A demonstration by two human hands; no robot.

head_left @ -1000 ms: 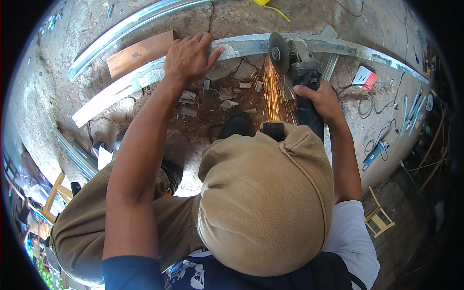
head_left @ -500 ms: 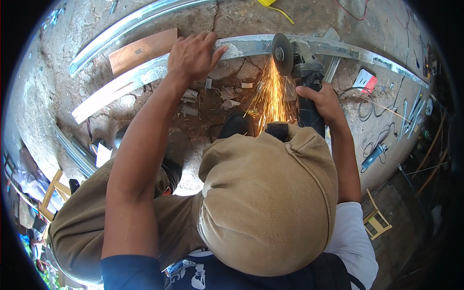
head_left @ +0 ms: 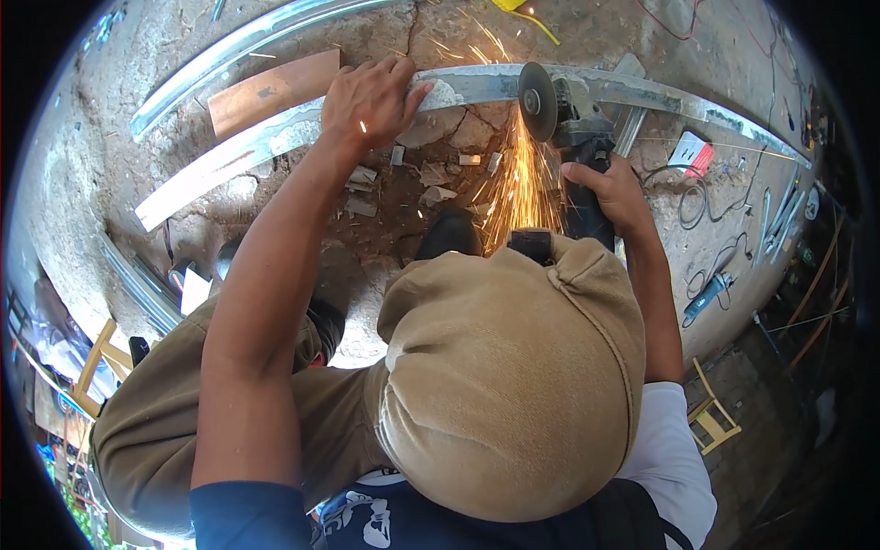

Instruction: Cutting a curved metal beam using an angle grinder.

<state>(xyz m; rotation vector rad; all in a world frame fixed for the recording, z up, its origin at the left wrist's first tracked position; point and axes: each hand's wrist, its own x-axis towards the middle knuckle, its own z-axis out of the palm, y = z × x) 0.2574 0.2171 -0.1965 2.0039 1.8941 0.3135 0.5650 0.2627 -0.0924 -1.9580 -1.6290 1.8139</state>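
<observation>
A long grey metal bar [head_left: 477, 84] lies across the floor in front of me. My left hand [head_left: 367, 103] presses down on it left of the middle, fingers curled over its far side and thumb pointing right. Closed around the black body of an angle grinder [head_left: 581, 137] is my right hand [head_left: 607, 197]. The grinder's disc [head_left: 537, 102] stands on edge against the bar, and orange sparks [head_left: 521, 188] stream from it toward me. Tan cloth hides the grinder's rear end. A flat brown piece [head_left: 275, 92] lies beside the bar, near my left hand.
Another shiny metal length [head_left: 229, 57] lies farther off at left. Small metal offcuts [head_left: 438, 194] litter the ground below the bar. At right are a red-and-white packet [head_left: 692, 154], metal rods [head_left: 781, 220], a blue corded tool [head_left: 708, 298] and a small wooden stool [head_left: 711, 422].
Some sparks now also fly beyond the bar, and bright specks show near my left wrist. Both hands, the bar and the grinder have hardly shifted.
</observation>
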